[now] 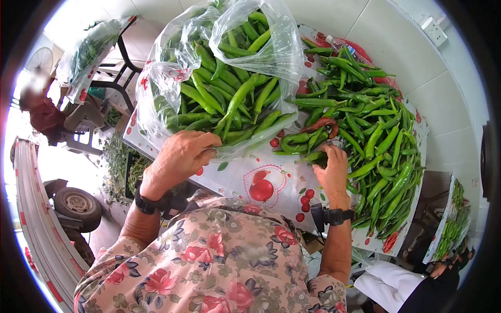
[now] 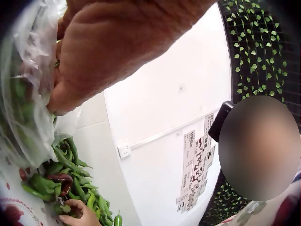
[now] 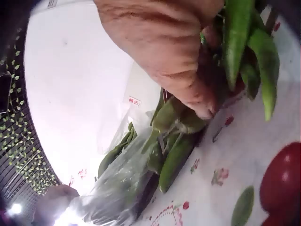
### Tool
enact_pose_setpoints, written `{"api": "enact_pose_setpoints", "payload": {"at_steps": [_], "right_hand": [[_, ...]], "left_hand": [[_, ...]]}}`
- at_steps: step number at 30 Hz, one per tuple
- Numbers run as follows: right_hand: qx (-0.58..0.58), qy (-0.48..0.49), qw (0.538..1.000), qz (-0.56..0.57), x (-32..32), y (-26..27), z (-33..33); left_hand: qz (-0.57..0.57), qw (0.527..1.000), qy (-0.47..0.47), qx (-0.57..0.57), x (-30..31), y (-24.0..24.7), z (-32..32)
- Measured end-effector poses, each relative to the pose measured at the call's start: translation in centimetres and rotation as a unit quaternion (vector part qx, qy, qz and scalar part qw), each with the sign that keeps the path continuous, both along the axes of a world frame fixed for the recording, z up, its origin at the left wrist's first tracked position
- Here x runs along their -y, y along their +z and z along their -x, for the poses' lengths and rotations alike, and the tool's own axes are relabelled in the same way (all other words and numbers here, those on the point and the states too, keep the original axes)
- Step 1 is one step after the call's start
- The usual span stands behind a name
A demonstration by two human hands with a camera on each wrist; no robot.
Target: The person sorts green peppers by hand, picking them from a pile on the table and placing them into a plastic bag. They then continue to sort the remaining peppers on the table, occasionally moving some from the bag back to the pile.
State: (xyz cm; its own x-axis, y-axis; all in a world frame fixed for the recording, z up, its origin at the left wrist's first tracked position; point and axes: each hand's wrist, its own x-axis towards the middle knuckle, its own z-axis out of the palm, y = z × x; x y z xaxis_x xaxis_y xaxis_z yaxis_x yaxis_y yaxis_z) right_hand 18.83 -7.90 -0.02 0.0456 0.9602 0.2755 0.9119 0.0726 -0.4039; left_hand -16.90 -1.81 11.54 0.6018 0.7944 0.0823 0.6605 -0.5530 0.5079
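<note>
A clear plastic bag point(image 1: 156, 112), full of long green peppers point(image 1: 240, 99), stands with its mouth open on a fruit-print tablecloth point(image 1: 235, 180). My left hand point(image 1: 180, 159) holds the bag's near edge with curled fingers, which the left wrist view partly hides. To the right, my right hand point(image 1: 332, 169) pinches a green pepper point(image 1: 314, 156) between thumb and fingers, low over the cloth. Just beyond it are a few loose green peppers point(image 1: 295, 143) and a wrinkled dark red pepper point(image 1: 322, 124). A large pile of green peppers point(image 1: 386, 151) spreads beside the right hand.
Red netting point(image 1: 360, 49) and a plastic bottle point(image 1: 334, 43) lie behind the pile, near the tiled wall. Left of the table are a second table with a bagged load point(image 1: 88, 49), a wheel point(image 1: 77, 204) and a seated person point(image 1: 49, 112). Another person's white-clothed leg point(image 1: 389, 284) appears lower right.
</note>
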Motion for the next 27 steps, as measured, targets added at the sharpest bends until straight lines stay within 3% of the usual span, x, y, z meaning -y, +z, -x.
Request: {"api": "enact_pose_setpoints", "payload": {"at_steps": [3,6,9,11,14,17,18,19,21,22,25,27], "right_hand": [[-0.031,0.008,0.999,0.02,0.1,0.6,-1.1],[-0.12,-0.039,0.99,0.066,0.3,1.6,-1.9],[-0.232,-0.131,0.963,0.027,-0.4,3.5,-1.4],[-0.167,-0.146,0.974,-0.037,-1.5,3.7,-1.7],[-0.141,-0.154,0.975,-0.081,-3.9,3.8,-1.6],[-0.012,-0.117,0.992,-0.048,-5.9,2.7,-1.8],[-0.007,-0.113,0.994,0.009,-6.3,2.2,-1.9],[-0.004,-0.11,0.994,-0.014,-6.5,1.9,-1.9],[0.0,-0.103,0.993,-0.059,-6.6,1.3,-1.9],[-0.018,-0.116,0.991,-0.059,-6.5,1.5,-2.0],[-0.245,-0.202,0.948,0.021,-5.6,3.1,-2.2],[-0.286,-0.185,0.939,-0.041,-5.1,4.2,-2.0]], "left_hand": [[0.013,1.0,0.008,-0.01,0.0,0.0,0.0],[-0.002,1.0,0.005,-0.007,0.1,-0.9,0.2],[0.037,0.999,0.027,-0.011,0.1,-0.7,0.1],[0.09,0.995,0.051,-0.005,0.1,0.1,-0.1],[-0.064,0.994,0.051,0.066,-0.7,-0.1,0.3],[-0.134,0.968,0.181,0.115,-1.4,0.5,0.9],[-0.188,0.957,0.198,0.102,-1.8,0.9,1.3],[-0.242,0.942,0.215,0.087,-2.3,1.1,1.7],[-0.228,0.938,0.254,0.056,-2.9,0.0,3.6],[-0.243,0.932,0.267,0.033,-3.2,-0.5,4.0],[-0.253,0.914,0.317,0.021,-4.0,-2.0,5.7],[-0.231,0.907,0.349,0.047,-4.6,-2.8,6.7]]}}
